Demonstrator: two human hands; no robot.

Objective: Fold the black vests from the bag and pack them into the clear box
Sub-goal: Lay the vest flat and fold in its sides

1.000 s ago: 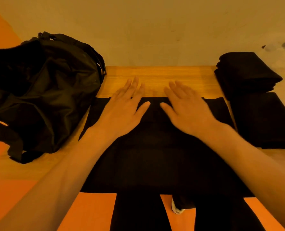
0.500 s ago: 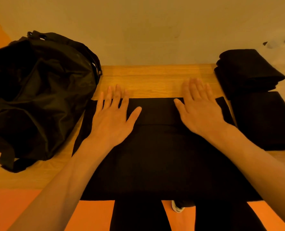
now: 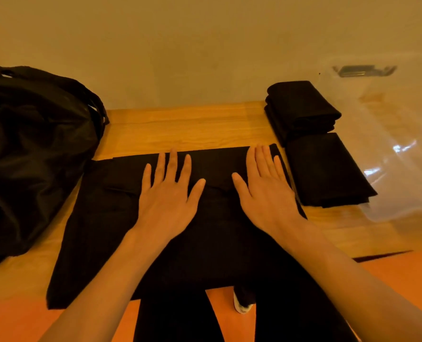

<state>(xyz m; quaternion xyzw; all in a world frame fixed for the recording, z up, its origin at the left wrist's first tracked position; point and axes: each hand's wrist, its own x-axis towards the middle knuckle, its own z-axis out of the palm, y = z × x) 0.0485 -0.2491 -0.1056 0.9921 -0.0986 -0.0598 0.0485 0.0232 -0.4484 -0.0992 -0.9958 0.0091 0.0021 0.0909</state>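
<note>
Where the near edge of the wooden table (image 3: 185, 124) meets the orange floor (image 3: 19, 322), a flat black fabric vest (image 3: 101, 225) hangs slightly over it and spreads back across the tabletop. Both hands lie palm-down on its far half, fingers spread and flat, gripping nothing: the left hand (image 3: 166, 196) near the middle, the right hand (image 3: 266, 191) toward the vest's right edge, fingertips just short of its far fold. Just beside the right hand sits a folded black vest (image 3: 328, 169), and behind that a thicker stack of folded black vests (image 3: 301, 107), both at the left end of the clear plastic box (image 3: 397, 134). Left of the spread vest slumps the crumpled black fabric bag (image 3: 32, 149).
</note>
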